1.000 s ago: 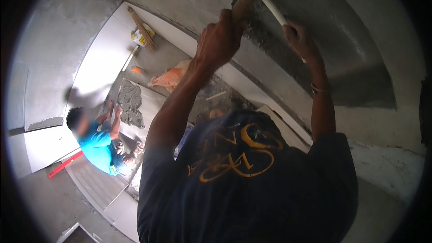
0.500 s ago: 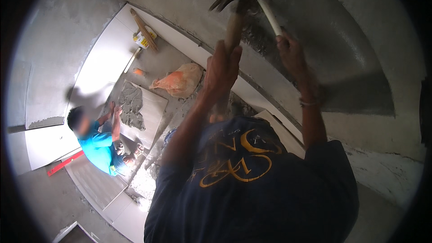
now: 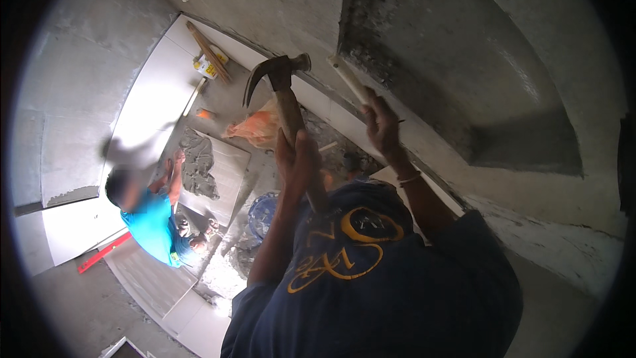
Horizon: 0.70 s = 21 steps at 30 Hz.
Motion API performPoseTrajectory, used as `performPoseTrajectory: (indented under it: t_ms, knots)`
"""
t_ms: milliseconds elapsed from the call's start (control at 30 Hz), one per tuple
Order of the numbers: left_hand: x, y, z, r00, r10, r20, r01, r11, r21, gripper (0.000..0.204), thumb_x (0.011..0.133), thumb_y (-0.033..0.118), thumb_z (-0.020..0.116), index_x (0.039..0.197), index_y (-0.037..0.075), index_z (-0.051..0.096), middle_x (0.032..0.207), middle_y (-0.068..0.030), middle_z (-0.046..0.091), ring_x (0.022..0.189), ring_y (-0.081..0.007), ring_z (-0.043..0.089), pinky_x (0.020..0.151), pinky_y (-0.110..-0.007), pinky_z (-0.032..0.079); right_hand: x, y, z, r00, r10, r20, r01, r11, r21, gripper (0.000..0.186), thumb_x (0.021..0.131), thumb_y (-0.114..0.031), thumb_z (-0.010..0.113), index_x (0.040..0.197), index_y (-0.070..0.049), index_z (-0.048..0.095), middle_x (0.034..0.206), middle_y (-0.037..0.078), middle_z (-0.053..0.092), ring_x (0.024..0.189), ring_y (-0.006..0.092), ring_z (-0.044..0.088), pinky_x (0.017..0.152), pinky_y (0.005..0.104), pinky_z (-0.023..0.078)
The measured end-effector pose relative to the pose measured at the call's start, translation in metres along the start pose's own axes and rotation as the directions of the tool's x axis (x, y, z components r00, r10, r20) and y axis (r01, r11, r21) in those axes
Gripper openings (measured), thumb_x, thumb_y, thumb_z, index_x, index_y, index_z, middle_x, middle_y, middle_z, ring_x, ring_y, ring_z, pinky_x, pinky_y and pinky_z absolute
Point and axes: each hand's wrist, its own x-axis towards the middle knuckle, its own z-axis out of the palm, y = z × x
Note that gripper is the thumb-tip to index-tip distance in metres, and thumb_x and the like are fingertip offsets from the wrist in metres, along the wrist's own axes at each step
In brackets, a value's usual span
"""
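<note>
Grey rendered wall [image 3: 464, 79] fills the upper right, its chipped patch partly in shadow. Below, a crouching co-worker in a blue shirt [image 3: 154, 225] works by a mortar-smeared tile [image 3: 215, 176]. Left hand [image 3: 297, 162] is closed around a claw hammer [image 3: 281, 89]; right hand [image 3: 383, 122] clasps a pale chisel [image 3: 351, 79] touching the wall.

There is one view only, from the head camera. It looks steeply down over the person's own chest and raised arms, which are very near the lens. The grey wall [image 3: 464, 59] fills the upper right side, and the floor [image 3: 86, 305] lies far below at the left. The fisheye bends all straight edges.
</note>
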Motion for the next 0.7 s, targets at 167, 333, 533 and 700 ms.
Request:
performPoseTrajectory:
  t_ms: [167, 333, 533, 700]
  knots:
    - [0.021, 0.004, 0.001, 0.969, 0.235, 0.070, -0.240, 0.968, 0.068, 0.039, 0.094, 0.038, 0.056, 0.109, 0.004, 0.044, 0.064, -0.0013, 0.052, 0.051, -0.0085, 0.050, 0.044, -0.024, 0.042, 0.050, 0.020, -0.038, 0.999, -0.040, -0.035, 0.036, 0.995, -0.095, 0.033, 0.096, -0.012, 0.054, 0.126, 0.000, 0.055, 0.105, 0.018, 0.066, 0.088, 0.0234, 0.066, 0.077, 0.0322, 0.051]
    - [0.034, 0.004, 0.017, 0.928, 0.342, 0.144, -0.355, 0.932, 0.076, 0.039, 0.094, 0.037, 0.056, 0.108, 0.003, 0.045, 0.066, -0.0022, 0.053, 0.052, -0.0085, 0.050, 0.046, -0.025, 0.042, 0.068, 0.047, -0.025, 0.997, 0.024, -0.067, -0.022, 1.000, 0.019, 0.029, 0.100, -0.023, 0.049, 0.114, 0.001, 0.056, 0.081, 0.007, 0.059, 0.071, 0.0113, 0.057, 0.064, 0.0259, 0.049]
    - [0.055, 0.016, 0.024, 0.930, 0.310, 0.200, -0.346, 0.920, 0.182, 0.038, 0.094, 0.038, 0.054, 0.101, 0.002, 0.045, 0.068, -0.0040, 0.055, 0.054, -0.0095, 0.052, 0.047, -0.026, 0.043, 0.094, 0.035, -0.022, 0.903, 0.394, 0.174, -0.421, 0.721, 0.551, 0.030, 0.103, -0.033, 0.039, 0.100, -0.006, 0.051, 0.067, -0.006, 0.037, 0.058, 0.0007, 0.038, 0.051, 0.0192, 0.035]
    - [0.095, 0.037, 0.028, 0.938, 0.303, 0.167, -0.338, 0.905, 0.260, 0.036, 0.091, 0.032, 0.056, 0.102, -0.001, 0.047, 0.072, -0.0074, 0.058, 0.060, -0.0136, 0.057, 0.053, -0.029, 0.046, 0.120, 0.063, -0.003, 0.930, 0.367, 0.013, -0.343, 0.856, 0.387, 0.030, 0.098, -0.028, 0.049, 0.094, -0.001, 0.061, 0.068, 0.000, 0.055, 0.064, 0.0103, 0.052, 0.060, 0.0282, 0.045]
